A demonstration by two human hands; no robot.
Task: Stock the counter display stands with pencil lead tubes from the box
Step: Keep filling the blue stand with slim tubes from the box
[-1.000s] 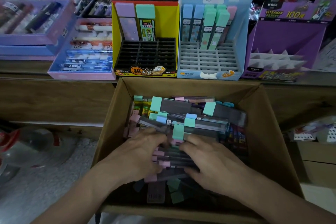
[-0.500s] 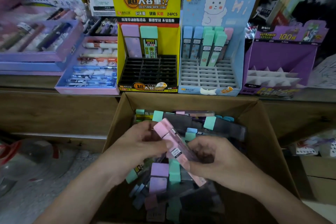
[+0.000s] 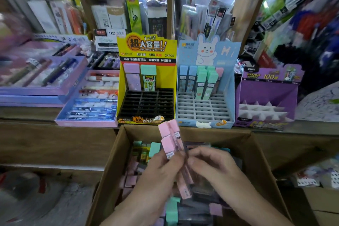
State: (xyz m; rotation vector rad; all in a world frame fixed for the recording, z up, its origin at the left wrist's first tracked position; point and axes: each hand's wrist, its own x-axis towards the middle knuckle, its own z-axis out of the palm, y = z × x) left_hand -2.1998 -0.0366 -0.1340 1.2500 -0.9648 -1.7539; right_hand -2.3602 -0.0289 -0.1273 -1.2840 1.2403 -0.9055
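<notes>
A cluttered stationery shop, its wooden counter (image 3: 55, 139) ahead. Nearest, over the open cardboard box (image 3: 110, 161) of lead tubes, the left hand (image 3: 161, 174) curls its fingers round a bundle of pink-capped lead tubes (image 3: 171, 139), its top leaning left. The right hand (image 3: 216, 167) pinches the bundle lower down. Beyond stand the yellow display stand (image 3: 146, 47) and the blue bunny stand (image 3: 225, 86), filled only at the back.

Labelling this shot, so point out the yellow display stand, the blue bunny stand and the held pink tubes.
yellow display stand (image 3: 146, 46): head view, printed header card.
blue bunny stand (image 3: 203, 108): head view, grey slot grid.
pink tubes (image 3: 167, 144): head view, front cap.
</notes>
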